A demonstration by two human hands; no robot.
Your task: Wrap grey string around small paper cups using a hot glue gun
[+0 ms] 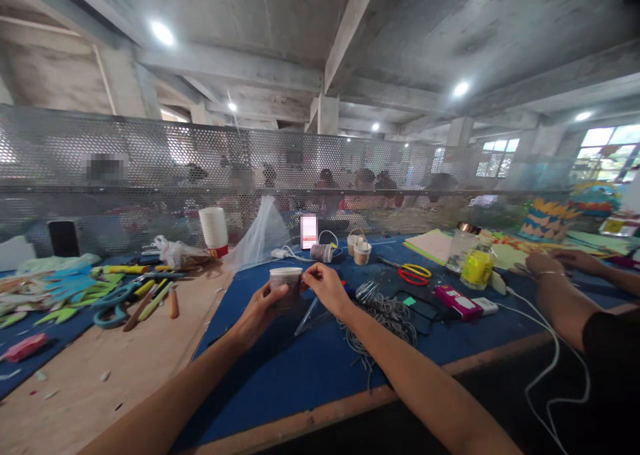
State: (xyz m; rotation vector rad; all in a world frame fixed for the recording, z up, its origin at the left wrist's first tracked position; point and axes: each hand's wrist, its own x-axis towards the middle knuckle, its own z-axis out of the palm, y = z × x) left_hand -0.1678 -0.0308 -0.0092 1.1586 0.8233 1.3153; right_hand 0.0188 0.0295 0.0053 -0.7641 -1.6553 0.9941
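My left hand point(263, 310) is wrapped round a small paper cup point(285, 276) with a white rim and a grey-brown covering that looks like wound cord. It holds the cup upright above the blue table mat. At the cup's right side, my right hand point(324, 285) has its fingers pinched together close to the rim. Whatever lies between those fingertips is too small to make out. Under my right forearm lies a tangled heap of grey cord point(385, 318). A thin clear stick point(306, 317) rests on the mat below my hands.
Red-and-yellow-handled scissors point(415, 273), small basket-like cups point(361, 251) and a lit phone point(309, 232) lie ahead. Left are a cup stack point(213, 228) and blue scissors point(114, 305). Right stand a yellow glue bottle point(477, 267) and another person's hands point(545, 263). A perforated metal screen point(295, 165) closes the back.
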